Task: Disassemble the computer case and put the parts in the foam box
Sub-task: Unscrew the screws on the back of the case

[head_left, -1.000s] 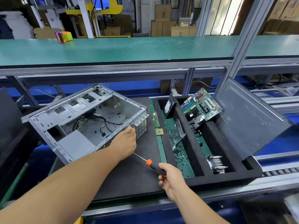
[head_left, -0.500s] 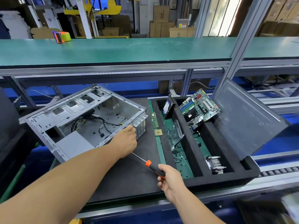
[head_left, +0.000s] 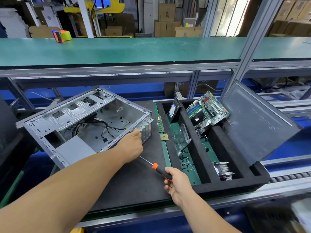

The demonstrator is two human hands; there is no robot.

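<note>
Computer case [head_left: 87, 125] lies on its side on the black mat [head_left: 134, 182] of the counter [head_left: 218, 201], open face up, tilted a bit in view. Inside: loose black cables [head_left: 107, 128] and a grey box [head_left: 75, 149] in the near corner.

Left hand [head_left: 133, 145] rests on the case's near right edge, by the rear slot covers [head_left: 146, 130]. Fingers curl over the edge rail; grip looks closed on the rail, fingertips mostly hidden behind the hand.

Right hand [head_left: 176, 183] holds a screwdriver [head_left: 159, 169] with black/orange handle, grip wrapped round the handle. Shaft points up-left toward the left hand; tip is hidden under the left wrist, can't tell if it touches the case.

Foam box [head_left: 202, 187] sits just right of the case on the same counter, black, with long compartments. Contents:
- left compartment: hard drive [head_left: 174, 109] leaning upright at the far end, clear plastic bag [head_left: 182, 138] mid, loose small screws [head_left: 184, 159] near end
- next compartment: motherboard [head_left: 206, 111] tilted against the far end
- heatsink [head_left: 223, 169] with pins, near end

RAM stick [head_left: 159, 123] and CPU chip [head_left: 164, 137] lie on the green strip between case and foam box.

Grey side panel [head_left: 257, 121] leans against the foam box's right side. Tape dispenser [head_left: 61, 35] on the upper green shelf, well apart.
</note>
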